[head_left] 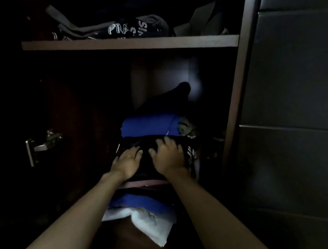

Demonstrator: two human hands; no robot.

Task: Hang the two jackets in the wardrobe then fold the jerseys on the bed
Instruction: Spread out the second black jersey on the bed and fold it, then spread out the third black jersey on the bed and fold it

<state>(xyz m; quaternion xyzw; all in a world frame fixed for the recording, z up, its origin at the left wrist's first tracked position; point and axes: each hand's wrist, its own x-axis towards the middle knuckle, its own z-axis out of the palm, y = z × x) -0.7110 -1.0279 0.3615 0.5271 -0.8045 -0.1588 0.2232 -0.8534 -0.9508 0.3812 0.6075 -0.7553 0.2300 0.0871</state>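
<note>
While pressing down: both palms flat, fingers spread, on a dark folded garment (142, 160) topping the stack (142, 205) on the lower shelf of the wardrobe (236, 99).
Left hand (127, 162): open and splayed on the left half of the garment, gripping nothing.
Right hand (168, 155): open likewise, just beside the left, fingertips reaching toward the blue fold (149, 126) behind.
Task items: jacket or jersey on top, cannot tell in this dim light; no hanger, rail or bed in view.
Stack: blue layer and white cloth (150, 223) at the bottom, the white corner overhanging the shelf's front edge.
Slip risk: uneven push likely to slide the top garment forward off the pile.
Topple risk: overhanging white cloth apt to drag lower layers out if snagged by a forearm.
Unfold risk: lifting one-sided probably undoes the fold.
Visibility risk: darkness hiding edges, hence misjudged placement.
Upper shelf (128, 44): loose printed clothing (126, 28) near the lip, liable to fall if bumped.
</note>
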